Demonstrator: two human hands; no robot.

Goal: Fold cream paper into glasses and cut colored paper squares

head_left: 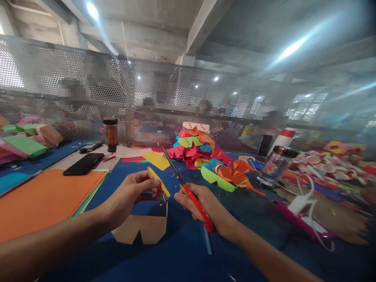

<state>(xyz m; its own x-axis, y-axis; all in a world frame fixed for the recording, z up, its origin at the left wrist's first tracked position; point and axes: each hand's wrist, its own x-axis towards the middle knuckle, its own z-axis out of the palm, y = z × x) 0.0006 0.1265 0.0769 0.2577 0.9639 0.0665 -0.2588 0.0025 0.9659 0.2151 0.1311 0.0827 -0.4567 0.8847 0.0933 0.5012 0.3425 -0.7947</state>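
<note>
Between the thumb and fingers of my left hand (141, 188) is a narrow yellow paper strip (158, 181), with thin edges of other colours showing beneath it. My right hand (202, 205) grips red-handled scissors (199, 207); their dark blades (173, 166) point up and away, to the right of the strip and apart from it. Below my left hand lies a tan paper mask shape (141, 228) with a notch in its lower edge. A pale blue strip (207, 239) rests on the blue table below the scissors.
Colourful cut paper masks (194, 147) are heaped ahead. Orange sheets (44, 196), a black phone (84, 163) and a brown jar (111, 135) are on the left. A glass bottle (274, 166) and a power strip (302, 221) with white cables stand at right. Perforated metal panels (164, 86) rise behind.
</note>
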